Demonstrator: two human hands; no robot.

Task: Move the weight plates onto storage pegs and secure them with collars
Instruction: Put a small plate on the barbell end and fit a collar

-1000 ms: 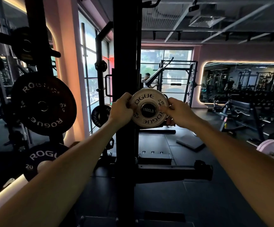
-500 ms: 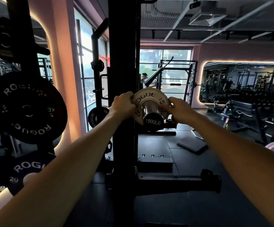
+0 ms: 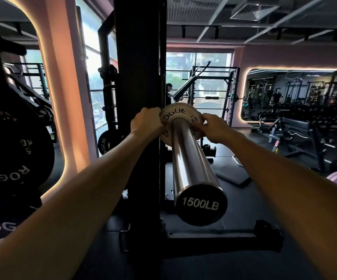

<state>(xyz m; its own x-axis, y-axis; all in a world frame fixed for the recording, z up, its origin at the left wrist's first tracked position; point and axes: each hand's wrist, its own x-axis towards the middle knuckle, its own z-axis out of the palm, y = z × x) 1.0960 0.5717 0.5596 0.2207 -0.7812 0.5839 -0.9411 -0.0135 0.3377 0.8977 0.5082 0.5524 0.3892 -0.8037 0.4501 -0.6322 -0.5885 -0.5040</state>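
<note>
A small white Rogue 0.5 kg plate (image 3: 176,114) sits far along a shiny steel sleeve (image 3: 189,158) whose black end cap (image 3: 200,205) reads 1500LB and points toward me. My left hand (image 3: 146,123) grips the plate's left rim, beside the black rack upright (image 3: 141,98). On the right rim, my right hand (image 3: 212,128) holds the plate with curled fingers. No collar is in view.
Black Rogue bumper plates (image 3: 12,150) hang on pegs at the left, and another black plate (image 3: 105,143) hangs behind the upright. A rack foot (image 3: 224,237) crosses the dark floor below. Benches (image 3: 296,134), racks and people stand at the back right.
The plate has slid from the sleeve's end far down toward the rack, both hands still on its rim. Much more of the sleeve now shows in front of the plate.
</note>
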